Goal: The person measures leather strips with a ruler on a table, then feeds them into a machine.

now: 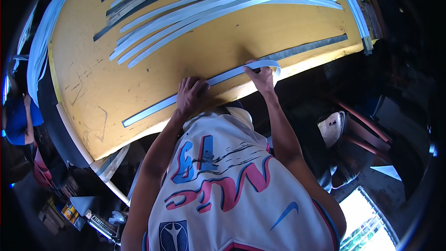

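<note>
A long white strip (227,75) lies along a dark strip (316,45) on the yellow table, near its front edge. My left hand (190,94) bears down on the white strip with its fingers bent and close together. Further right, my right hand (261,78) pinches the same strip between thumb and fingers. Beyond that hand the strip's free end curls back in a loop past the table edge. On the left, the white strip sits on the dark one, whose border shows around its end.
Several white and dark strips (223,7) lie across the far part of the yellow table (93,79). More white strips hang over the left side (42,46) and lie along the right edge (355,9). A person in a blue shirt (16,118) is at the far left.
</note>
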Tool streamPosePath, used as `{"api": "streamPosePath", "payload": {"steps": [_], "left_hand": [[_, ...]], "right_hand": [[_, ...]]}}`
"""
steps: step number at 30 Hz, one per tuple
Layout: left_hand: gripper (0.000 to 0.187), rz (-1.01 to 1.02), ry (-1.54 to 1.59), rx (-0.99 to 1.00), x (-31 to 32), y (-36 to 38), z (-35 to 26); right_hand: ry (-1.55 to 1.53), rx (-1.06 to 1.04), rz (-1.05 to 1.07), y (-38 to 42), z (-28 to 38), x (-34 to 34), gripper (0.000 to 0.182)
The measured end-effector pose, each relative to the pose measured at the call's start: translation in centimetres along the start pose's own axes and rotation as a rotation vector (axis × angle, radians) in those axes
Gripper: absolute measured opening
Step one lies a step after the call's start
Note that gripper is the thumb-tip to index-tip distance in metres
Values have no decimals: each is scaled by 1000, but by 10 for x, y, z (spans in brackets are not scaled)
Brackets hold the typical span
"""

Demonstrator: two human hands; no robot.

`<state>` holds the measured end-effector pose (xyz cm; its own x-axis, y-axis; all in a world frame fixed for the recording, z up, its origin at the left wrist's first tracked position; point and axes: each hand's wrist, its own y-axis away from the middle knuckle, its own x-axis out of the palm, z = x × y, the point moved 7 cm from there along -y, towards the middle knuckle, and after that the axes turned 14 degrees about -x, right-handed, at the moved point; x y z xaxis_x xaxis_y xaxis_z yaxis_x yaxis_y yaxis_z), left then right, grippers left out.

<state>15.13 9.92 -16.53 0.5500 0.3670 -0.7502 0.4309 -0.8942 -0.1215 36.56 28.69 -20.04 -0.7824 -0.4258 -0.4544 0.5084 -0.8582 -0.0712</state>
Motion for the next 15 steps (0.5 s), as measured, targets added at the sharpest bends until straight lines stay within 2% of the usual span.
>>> {"api": "streamPosePath", "payload": {"steps": [10, 13, 15], "left_hand": [[30, 58, -64, -12, 3, 1, 1], [32, 60, -84, 6, 5, 3, 0], [40, 78, -86, 0, 8, 5, 3]], "right_hand": [[57, 20, 30, -1, 6, -1, 28], [63, -51, -1, -1, 10, -1, 28], [75, -82, -15, -1, 15, 0, 28]]}}
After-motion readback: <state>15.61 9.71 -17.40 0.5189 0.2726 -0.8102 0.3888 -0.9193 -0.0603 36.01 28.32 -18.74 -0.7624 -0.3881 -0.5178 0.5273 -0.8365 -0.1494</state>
